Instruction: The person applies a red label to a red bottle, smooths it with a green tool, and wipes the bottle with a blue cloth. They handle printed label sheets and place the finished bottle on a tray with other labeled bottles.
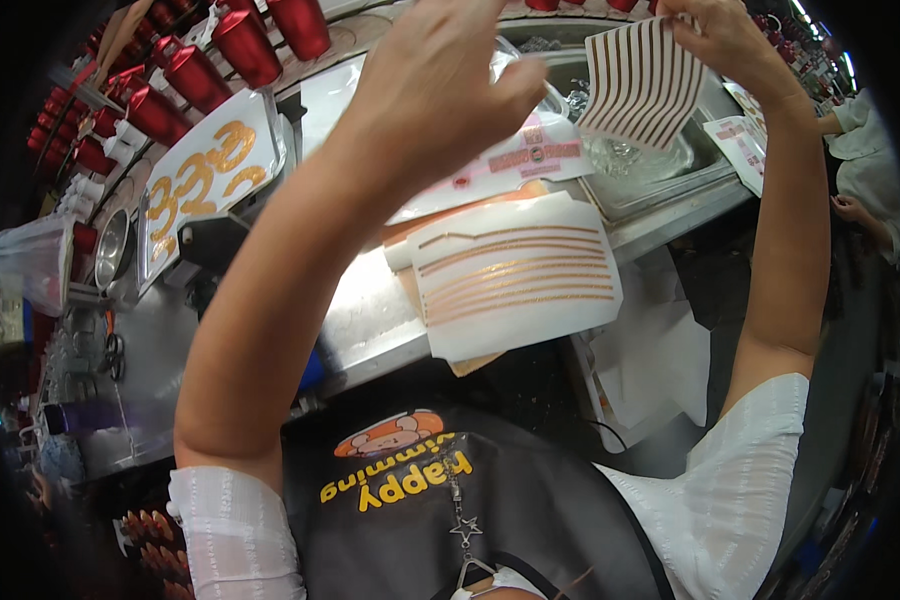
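My right hand point(720, 37) pinches the top corner of a white decal sheet point(641, 82) with dark gold stripes, which hangs above the metal sink point(664, 176). Clear water and crumpled clear film show in the sink. My left hand point(442, 82) is raised at the top middle, its thumb apart and its fingertips cut off by the frame edge; whether it holds anything cannot be seen. Below it, a backing sheet with gold strips point(521, 281) overhangs the counter edge, several strips bent. A sheet with pink printed decals point(540, 154) lies behind it, partly hidden by my left arm.
Red metal bottles point(247, 49) stand along the back left. A sheet of gold number decals point(206, 169) leans near a steel bowl point(112, 247). Scissors point(114, 352) lie on the left metal surface. White sheets point(649, 352) sit below the counter. Another person point(866, 150) is at right.
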Motion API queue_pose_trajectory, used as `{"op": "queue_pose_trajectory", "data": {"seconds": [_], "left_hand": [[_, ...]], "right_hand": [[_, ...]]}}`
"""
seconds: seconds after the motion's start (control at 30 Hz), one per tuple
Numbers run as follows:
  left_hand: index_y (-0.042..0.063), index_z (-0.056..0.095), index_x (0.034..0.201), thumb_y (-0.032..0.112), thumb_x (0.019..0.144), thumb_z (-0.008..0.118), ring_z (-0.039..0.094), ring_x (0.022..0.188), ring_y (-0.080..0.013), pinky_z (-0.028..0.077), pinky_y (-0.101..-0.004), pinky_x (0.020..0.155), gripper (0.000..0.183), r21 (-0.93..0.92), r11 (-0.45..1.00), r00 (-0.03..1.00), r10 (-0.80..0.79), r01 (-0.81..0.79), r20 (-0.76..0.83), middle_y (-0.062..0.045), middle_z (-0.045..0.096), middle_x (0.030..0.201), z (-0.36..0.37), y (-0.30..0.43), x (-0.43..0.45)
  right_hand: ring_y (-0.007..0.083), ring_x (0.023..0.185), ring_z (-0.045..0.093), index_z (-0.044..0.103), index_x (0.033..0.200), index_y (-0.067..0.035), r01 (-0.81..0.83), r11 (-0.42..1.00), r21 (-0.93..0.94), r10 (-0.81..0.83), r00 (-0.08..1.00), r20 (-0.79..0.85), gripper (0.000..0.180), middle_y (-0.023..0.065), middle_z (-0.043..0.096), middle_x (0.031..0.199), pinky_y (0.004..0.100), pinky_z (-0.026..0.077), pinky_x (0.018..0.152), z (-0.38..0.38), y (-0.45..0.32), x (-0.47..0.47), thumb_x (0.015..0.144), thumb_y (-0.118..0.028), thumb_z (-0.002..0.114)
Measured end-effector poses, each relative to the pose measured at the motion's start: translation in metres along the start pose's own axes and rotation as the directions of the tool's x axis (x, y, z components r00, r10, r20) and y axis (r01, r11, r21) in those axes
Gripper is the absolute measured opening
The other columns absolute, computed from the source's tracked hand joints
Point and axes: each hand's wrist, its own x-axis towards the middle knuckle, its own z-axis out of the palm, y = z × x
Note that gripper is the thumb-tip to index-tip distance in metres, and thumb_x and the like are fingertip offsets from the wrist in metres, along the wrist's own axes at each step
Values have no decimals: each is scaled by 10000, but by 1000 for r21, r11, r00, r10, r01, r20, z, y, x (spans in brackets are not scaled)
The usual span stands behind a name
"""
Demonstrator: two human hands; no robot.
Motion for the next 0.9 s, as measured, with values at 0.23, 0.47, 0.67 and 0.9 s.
{"op": "queue_pose_trajectory", "data": {"seconds": [0.23,0.47,0.67,0.9], "left_hand": [[30,733,945,212,853,616,704,798,-237,545,-386,750,235,-15,1000,997,-9,10,72,-181,716,822,-16,41,39],[55,737,887,172,839,599,682,698,-208,532,-359,674,187,52,985,981,-171,167,87,-120,709,750,-19,30,36],[34,733,901,106,889,548,648,675,-142,516,-303,643,199,-46,975,975,-213,217,65,-62,683,715,-37,7,29],[16,705,908,151,939,537,630,621,-173,507,-340,589,218,113,958,963,-267,262,29,-74,669,685,-45,-4,35]], "right_hand": [[352,1031,606,687,865,-11,63,959,277,-53,998,-41,89,170,694,910,422,481,910,-40,-94,42,847,-79,633],[236,882,609,635,1088,-8,-218,870,442,340,915,-218,244,118,650,927,365,491,806,15,-118,-49,976,-226,630],[320,595,562,638,834,48,-945,210,249,722,322,613,406,222,615,732,401,468,615,69,-202,-180,966,-336,643],[230,647,632,628,887,0,-857,324,400,751,490,442,183,117,612,742,369,497,614,70,-248,-183,915,-176,669]]}}
